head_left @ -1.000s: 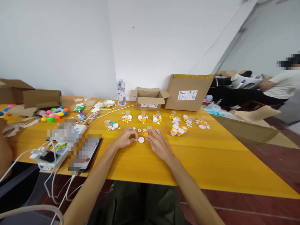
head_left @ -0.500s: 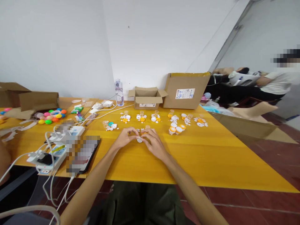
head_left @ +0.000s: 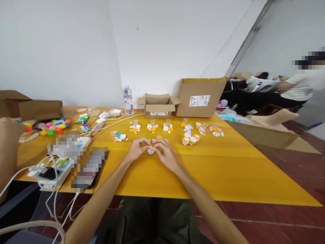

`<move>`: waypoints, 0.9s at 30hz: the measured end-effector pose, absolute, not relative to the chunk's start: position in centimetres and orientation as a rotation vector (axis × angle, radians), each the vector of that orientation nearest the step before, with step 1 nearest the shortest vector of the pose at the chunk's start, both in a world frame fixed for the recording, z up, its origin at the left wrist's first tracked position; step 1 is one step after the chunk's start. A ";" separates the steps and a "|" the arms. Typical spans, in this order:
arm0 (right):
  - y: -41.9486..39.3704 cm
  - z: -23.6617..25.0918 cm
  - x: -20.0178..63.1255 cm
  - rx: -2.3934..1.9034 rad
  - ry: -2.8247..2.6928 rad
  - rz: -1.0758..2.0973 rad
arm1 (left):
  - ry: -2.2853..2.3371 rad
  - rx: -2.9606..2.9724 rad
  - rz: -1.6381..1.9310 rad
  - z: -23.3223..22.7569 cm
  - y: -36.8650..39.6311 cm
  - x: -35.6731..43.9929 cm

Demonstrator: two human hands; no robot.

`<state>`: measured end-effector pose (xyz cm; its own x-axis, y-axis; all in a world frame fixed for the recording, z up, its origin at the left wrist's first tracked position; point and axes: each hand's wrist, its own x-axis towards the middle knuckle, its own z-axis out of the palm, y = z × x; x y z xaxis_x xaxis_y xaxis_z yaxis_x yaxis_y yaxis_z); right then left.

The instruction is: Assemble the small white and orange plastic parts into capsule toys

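Note:
My left hand [head_left: 138,149] and my right hand [head_left: 164,149] meet fingertip to fingertip over the table, thumbs and forefingers pinched together. Between and just below them shows a small round whitish plastic piece [head_left: 150,151]; both hands appear to grip it. Fingers cover part of it. Right behind the fingers lie small white and orange parts, with a clear cup [head_left: 159,137] partly hidden by my right hand. Further back, small piles of clear cups, white discs and orange rings [head_left: 153,129] form a row. To the right stands a cluster of orange-and-white round pieces [head_left: 191,139].
A small open carton [head_left: 158,110], a large carton [head_left: 200,98] and a water bottle [head_left: 128,100] stand at the back. On the left are a power strip [head_left: 66,164] with cables, a phone [head_left: 91,169] and colourful balls [head_left: 54,126]. Another person's arm [head_left: 8,149] reaches in at far left.
My hands stay together at nearly the same spot, fingers shifting slightly around the small piece. At far left, the other person's arm has risen into view. The camera view has shifted a little.

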<state>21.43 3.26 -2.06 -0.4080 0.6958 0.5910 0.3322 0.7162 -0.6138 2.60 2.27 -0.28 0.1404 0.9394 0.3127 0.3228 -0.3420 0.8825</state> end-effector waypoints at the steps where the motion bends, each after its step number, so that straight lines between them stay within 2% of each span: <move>1: 3.2 -2.1 21.4 -0.786 -2.022 0.509 | 1.225 1.778 1.198 -0.3 2.3 2.6; 27: 4.4 -3.5 22.8 -0.923 -2.082 0.483 | 1.148 2.181 0.881 -1.1 2.4 1.8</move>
<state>22.81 4.44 -3.46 -0.4220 0.7488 0.5111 0.4471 0.6624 -0.6011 1.81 2.38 -1.12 0.4299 0.8503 0.3037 0.5135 -0.5069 0.6924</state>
